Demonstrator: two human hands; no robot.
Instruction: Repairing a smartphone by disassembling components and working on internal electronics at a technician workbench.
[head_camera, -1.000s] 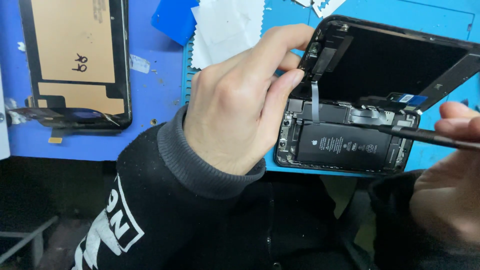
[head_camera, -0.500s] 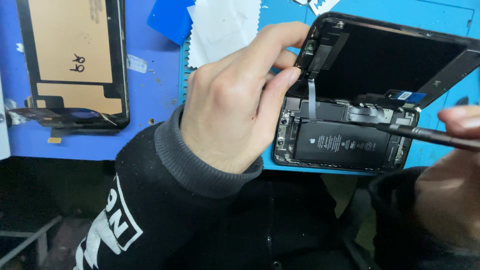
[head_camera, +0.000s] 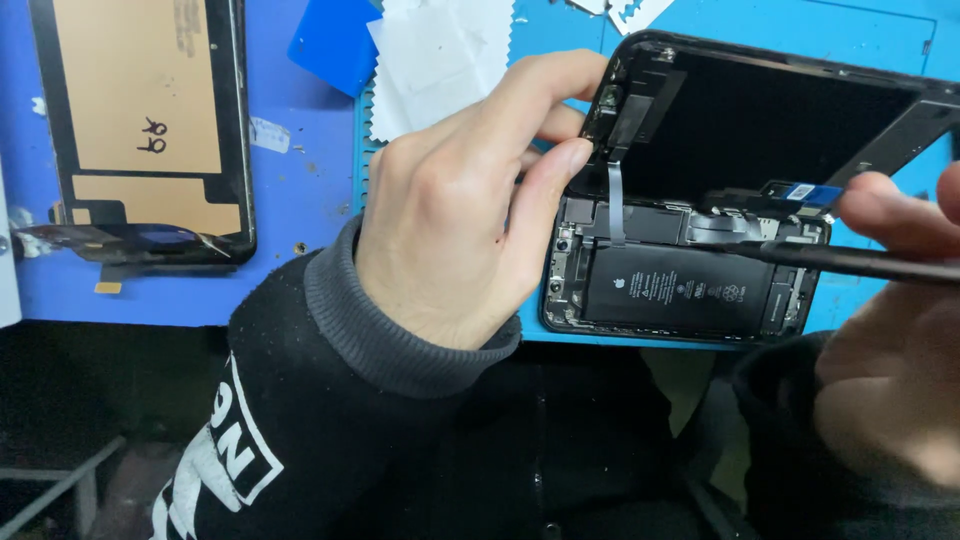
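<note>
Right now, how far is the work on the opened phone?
Done: the phone body lies open, its battery exposed. In hand: the left hand props the screen up, and the right hand points a dark tool inside. Left: a flex cable joins screen and body.

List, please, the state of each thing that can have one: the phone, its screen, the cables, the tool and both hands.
Phone: opened, battery and inner parts exposed.
Phone screen: lifted off, tilted up, held at its corner.
Flex cable: runs from screen to body.
Left hand: pinching the screen corner.
Right hand: gripping a dark thin tool, tip over the phone's inside.
Spare screen panel: lying flat, back side up.
</note>
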